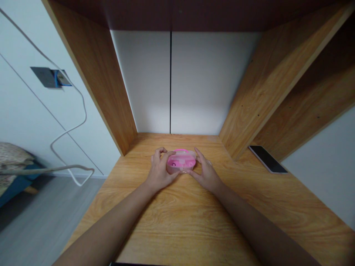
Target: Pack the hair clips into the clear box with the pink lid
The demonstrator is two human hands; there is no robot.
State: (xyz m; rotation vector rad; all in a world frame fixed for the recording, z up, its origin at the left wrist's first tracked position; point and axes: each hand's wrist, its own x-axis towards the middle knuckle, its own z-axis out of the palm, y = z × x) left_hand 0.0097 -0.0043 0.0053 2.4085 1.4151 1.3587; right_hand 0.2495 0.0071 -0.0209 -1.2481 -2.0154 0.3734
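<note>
A small pink plastic case (181, 161) with a clear lid rests on the wooden desk, between my two hands. Its lid seems raised at the back, and pink parts with a dark round mark show inside. My left hand (161, 168) grips the left end, thumb at the front and fingers curled along the side and top. My right hand (206, 170) holds the right end, its thumb at the front edge and index finger near the back corner. Both thumbs nearly meet at the front. Fine details inside the case are too small to make out.
A dark-screened phone (267, 159) lies on the desk to the right. Wooden side panels (97, 70) and a white back panel (199, 81) enclose the desk. At left, a white cable (84, 107) hangs by an opened wall socket (51, 77).
</note>
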